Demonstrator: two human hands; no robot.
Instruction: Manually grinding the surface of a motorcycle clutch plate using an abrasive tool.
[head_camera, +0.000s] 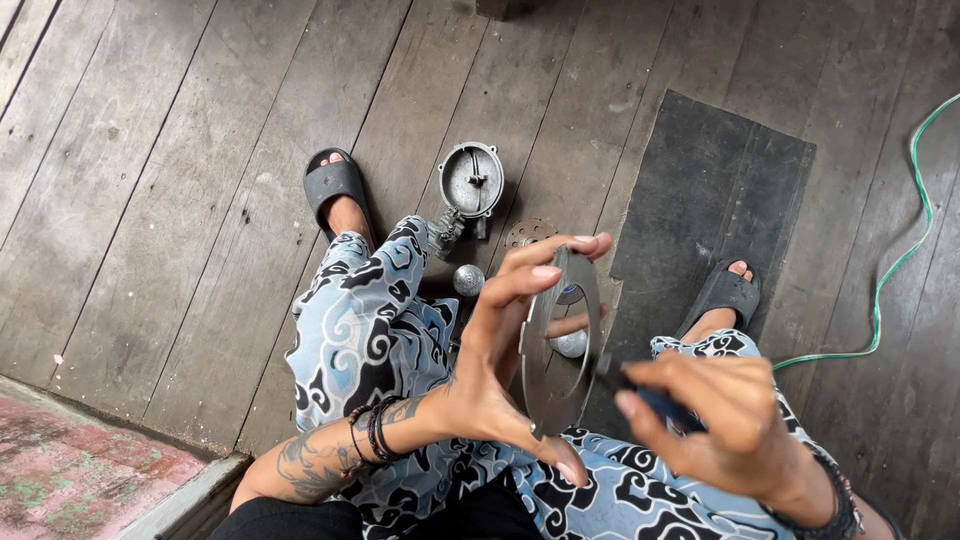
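My left hand (500, 345) holds a flat grey metal ring plate (560, 345) upright by its rim, fingertips on the top edge and thumb at the bottom. My right hand (725, 420) is closed on a dark slim tool (640, 392) whose tip touches the plate's right side. Both hands hover above my lap, over blue patterned trousers (370, 330). Beaded bracelets circle my left wrist.
On the wooden plank floor (150, 200) between my sandalled feet lie a round grey metal housing (471, 180), a small perforated disc (528, 233) and two shiny metal balls (468, 279). A dark mat (715, 190) is under my right foot. A green hose (900, 250) runs at right.
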